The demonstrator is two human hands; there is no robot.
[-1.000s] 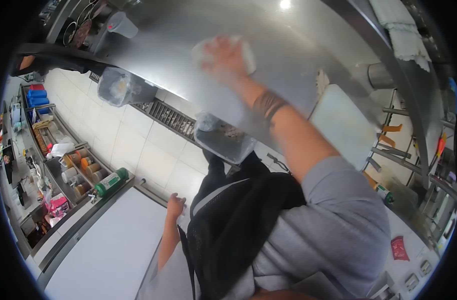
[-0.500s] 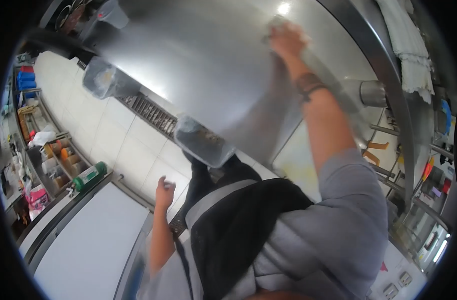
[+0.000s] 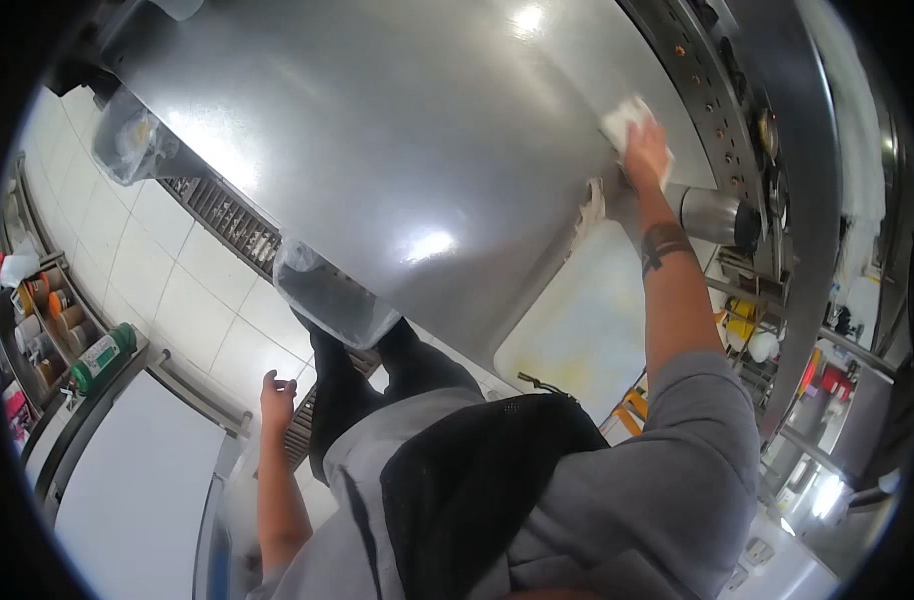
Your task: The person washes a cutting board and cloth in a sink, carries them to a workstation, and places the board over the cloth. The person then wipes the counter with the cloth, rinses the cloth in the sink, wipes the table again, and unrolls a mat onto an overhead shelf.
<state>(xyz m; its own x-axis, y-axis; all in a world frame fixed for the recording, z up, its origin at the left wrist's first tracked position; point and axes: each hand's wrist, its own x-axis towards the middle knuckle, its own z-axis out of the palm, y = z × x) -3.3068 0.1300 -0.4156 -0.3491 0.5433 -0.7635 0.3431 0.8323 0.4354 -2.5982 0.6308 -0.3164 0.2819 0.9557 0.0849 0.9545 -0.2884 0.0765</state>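
Note:
My right hand (image 3: 648, 157) is closed on a white cloth (image 3: 625, 118) and presses it against the stainless steel worktop (image 3: 397, 130), close to its right end. Beside that hand stands a cylindrical steel container (image 3: 707, 215) with a dark end. A white cutting board (image 3: 577, 310) with yellowish stains lies below the forearm, and a crumpled pale rag (image 3: 590, 205) rests at its upper corner. My left hand (image 3: 277, 400) hangs low at my side over the floor, its fingers loosely bent and apart, holding nothing.
Two clear plastic-lined bins (image 3: 337, 300) (image 3: 137, 140) hang along the worktop's near edge. Below runs a floor drain grate (image 3: 222, 215). At the lower left are a white-topped unit (image 3: 137, 480), a green bottle (image 3: 104, 358) and a rack of jars (image 3: 62, 315).
My right hand with the cloth has moved across the worktop towards the steel container and cutting board. The camera view has shifted too. My left hand still hangs at my side.

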